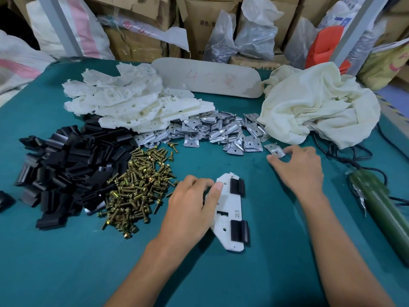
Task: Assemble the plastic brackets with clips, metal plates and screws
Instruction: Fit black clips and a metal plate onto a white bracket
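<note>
A white plastic bracket (pixel 230 216) lies flat on the green table with two black clips (pixel 237 186) fitted, one at each end. My left hand (pixel 190 204) holds the bracket's left edge, thumb on top. My right hand (pixel 298 167) reaches to a single metal plate (pixel 275 150) at the edge of the plate heap, fingers curled around it. Piles lie behind: white brackets (pixel 132 103), metal plates (pixel 212 129), black clips (pixel 66 169), brass screws (pixel 137 189).
A green electric screwdriver (pixel 380 207) with a black cable lies at the right. A crumpled cream cloth (pixel 316 103) sits at the back right, a beige board (pixel 210 78) behind the piles. Cardboard boxes and plastic bags line the table's far edge.
</note>
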A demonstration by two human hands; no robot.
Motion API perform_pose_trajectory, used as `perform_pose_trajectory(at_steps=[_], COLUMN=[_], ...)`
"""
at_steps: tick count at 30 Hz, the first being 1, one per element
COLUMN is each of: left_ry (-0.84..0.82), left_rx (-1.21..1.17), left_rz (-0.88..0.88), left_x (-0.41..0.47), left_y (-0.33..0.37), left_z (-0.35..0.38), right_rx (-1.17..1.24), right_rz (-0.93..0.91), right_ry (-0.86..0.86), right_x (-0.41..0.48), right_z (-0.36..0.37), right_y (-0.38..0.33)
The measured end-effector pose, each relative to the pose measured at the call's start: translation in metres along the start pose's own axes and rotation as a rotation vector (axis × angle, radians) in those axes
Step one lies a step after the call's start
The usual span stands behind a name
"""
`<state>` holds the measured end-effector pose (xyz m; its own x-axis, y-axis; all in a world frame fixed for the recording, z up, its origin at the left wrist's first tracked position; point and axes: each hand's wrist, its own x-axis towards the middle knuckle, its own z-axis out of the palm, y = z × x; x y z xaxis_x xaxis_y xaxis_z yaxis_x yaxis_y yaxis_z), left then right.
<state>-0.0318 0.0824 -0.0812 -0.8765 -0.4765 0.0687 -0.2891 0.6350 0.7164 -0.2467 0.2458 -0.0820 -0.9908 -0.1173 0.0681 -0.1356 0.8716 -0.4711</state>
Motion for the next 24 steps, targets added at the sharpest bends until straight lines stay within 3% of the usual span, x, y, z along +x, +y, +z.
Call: perform_pose_trajectory(at_steps=[5, 9, 15, 19, 21, 24], left_ry=[0.165, 0.159, -0.034, -0.269, -0.409, -0.543], left_rx=[-0.122, -0.139, -0.250, -0.461, -0.519, -0.393], left_rz=[0.064, 0.096, 0.160, 0.275, 0.350, 0.455], left_x=[0.000, 0.003, 0.008, 0.007, 0.006, 0.006], left_y=[-0.001, -0.002, 0.002, 0.015, 0.026, 0.043], left_z=[-0.003, -0.005, -0.021, -0.054, -0.073, -0.093], right_rx=[0.109, 0.286, 0.805, 1.309, 1.406, 1.441], right_rz=[-0.025, -0.258, -0.384, -0.278, -0.303, -0.357], right_ry=[0.025, -0.076, -0.820, -1.291, -1.505, -1.727], right_x=[-0.018, -0.047, -0.059, -0.071, -0.078, -0.088], right_z=[-0.001, -0.018, -0.055, -0.046, -0.036, -0.022], right_y=[0.000, -0.003, -0.020, -0.022, -0.026, -0.041])
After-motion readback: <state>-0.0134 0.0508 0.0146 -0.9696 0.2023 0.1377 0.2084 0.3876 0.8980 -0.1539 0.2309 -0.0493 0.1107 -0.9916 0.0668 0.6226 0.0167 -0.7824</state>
